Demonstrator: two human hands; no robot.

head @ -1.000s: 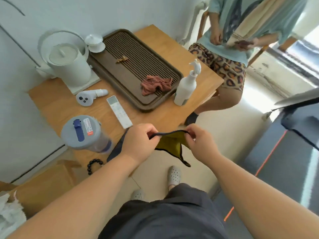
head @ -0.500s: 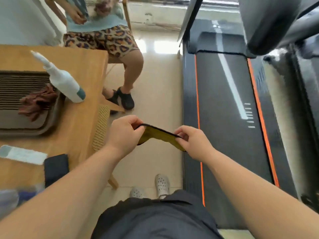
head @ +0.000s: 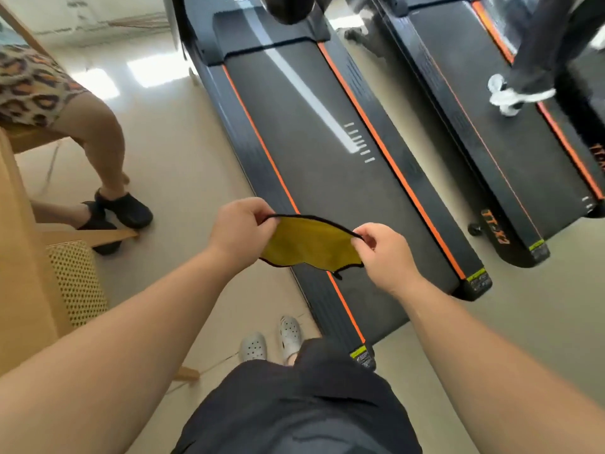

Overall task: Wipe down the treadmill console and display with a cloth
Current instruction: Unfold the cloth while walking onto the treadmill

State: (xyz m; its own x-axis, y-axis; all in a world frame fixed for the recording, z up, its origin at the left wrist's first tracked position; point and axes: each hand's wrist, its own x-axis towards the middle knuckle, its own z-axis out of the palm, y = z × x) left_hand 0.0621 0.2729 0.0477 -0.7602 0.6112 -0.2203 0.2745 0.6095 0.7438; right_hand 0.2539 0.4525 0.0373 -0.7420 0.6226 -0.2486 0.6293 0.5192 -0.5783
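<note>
Both hands pinch the yellow cloth (head: 307, 244) by its black-edged top corners — the left hand (head: 240, 231) at one end, the right hand (head: 388, 253) at the other — holding it spread in the air above the near edge of the treadmill (head: 327, 132) belt.

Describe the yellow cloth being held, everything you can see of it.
The cloth is thin, soft-looking yellow fabric with black stitched edging. It is spread out in the air between both hands: the left hand pinches its top left corner and the right hand its top right. The top edge is fairly taut, while the bottom edge sags in waves. In this view it overlaps the near end of the treadmill and touches nothing else.
</note>
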